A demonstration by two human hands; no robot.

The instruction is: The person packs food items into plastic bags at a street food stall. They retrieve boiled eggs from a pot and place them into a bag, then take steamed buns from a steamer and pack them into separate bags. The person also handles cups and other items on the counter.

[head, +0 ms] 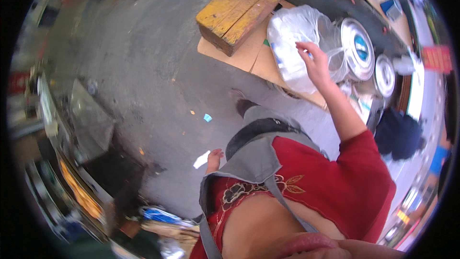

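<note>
My right hand (314, 59) is over a white, translucent plastic bag (293, 28), its thumb and fingers apart. Whether the fingertips touch the bag is unclear. A small blue mark shows in the gap of the hand and seems to be on the bag. The bag rests on flattened cardboard (248, 57), next to a round metal lid (348, 48) with a teal centre. Low at my side is my left hand (215, 159), partly hidden by the grey apron (251, 158). A white scrap (201, 159) appears beside it; I cannot tell whether it is held or lies on the floor.
A worn yellow wooden block (239, 7) sits on the cardboard's far end. Beyond the first lid is a second round metal lid (384, 75). Dark cloth (399, 135) lies at right. Small scraps, one teal (207, 117), dot the concrete floor (143, 61). Blurred equipment lines the left.
</note>
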